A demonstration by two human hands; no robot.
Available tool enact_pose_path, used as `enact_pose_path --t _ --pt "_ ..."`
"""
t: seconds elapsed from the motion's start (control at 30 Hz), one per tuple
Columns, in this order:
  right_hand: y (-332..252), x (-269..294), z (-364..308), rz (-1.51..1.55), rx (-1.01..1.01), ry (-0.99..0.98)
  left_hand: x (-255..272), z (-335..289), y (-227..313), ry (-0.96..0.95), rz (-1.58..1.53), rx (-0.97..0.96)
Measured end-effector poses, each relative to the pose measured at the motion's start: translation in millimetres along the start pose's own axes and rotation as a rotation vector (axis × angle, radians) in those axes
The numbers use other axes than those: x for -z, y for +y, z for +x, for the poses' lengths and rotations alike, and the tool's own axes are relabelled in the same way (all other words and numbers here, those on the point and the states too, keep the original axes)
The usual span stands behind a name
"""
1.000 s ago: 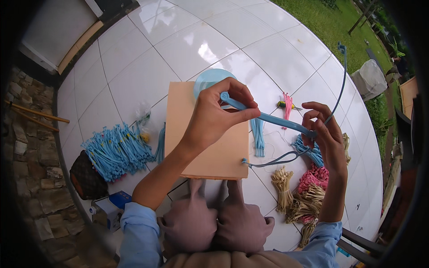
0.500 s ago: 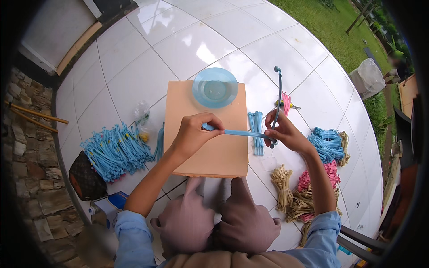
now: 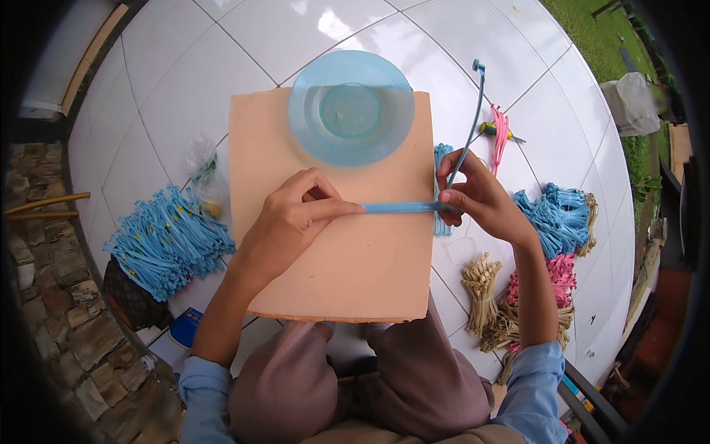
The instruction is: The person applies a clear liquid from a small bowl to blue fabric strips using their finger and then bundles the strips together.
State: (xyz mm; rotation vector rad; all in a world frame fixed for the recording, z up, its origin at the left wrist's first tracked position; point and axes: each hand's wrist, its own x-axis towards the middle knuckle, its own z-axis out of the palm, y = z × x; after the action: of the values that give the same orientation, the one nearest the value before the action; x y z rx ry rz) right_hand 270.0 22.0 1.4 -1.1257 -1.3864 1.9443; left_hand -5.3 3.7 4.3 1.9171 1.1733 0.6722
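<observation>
A narrow, ribbed light-blue strap (image 3: pixel 399 208) is stretched nearly level between my hands, above a peach-coloured board (image 3: pixel 355 274). My left hand (image 3: pixel 292 222) pinches its left end between thumb and fingers, over the board's left half. Just past the board's right edge, my right hand (image 3: pixel 477 198) grips the other end. From those right fingers a darker blue strip (image 3: pixel 475 103) rises, with a small knob at its tip. Whether strip and strap are one piece I cannot tell. Toward the board's far edge stands a clear blue bowl (image 3: pixel 307 85).
A large heap of blue straps (image 3: pixel 168 240) lies left on white tiles, beside a clear plastic bag (image 3: pixel 203 166). On the right are blue bundles (image 3: pixel 553 222), beige bundles (image 3: pixel 482 300) and pink ones (image 3: pixel 563 274). A green-and-yellow-handled screwdriver (image 3: pixel 488 129) lies by pink strips (image 3: pixel 501 140).
The view has shifted, so board and bowl look larger. The strap's left end, which stuck out past my left fingers, is now covered by them. Both hands keep their grip.
</observation>
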Motion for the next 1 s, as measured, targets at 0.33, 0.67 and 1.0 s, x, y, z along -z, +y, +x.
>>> enact_pose_path --t 0.33,0.67,1.0 --pt "4 4 2 -0.053 -0.067 0.024 2 0 2 -0.027 0.05 -0.015" --pt "5 7 6 -0.074 -0.094 0.013 1 2 1 -0.03 0.071 -0.037" --pt "18 13 12 0.055 -0.075 0.052 -2 2 3 -0.008 0.126 -0.065"
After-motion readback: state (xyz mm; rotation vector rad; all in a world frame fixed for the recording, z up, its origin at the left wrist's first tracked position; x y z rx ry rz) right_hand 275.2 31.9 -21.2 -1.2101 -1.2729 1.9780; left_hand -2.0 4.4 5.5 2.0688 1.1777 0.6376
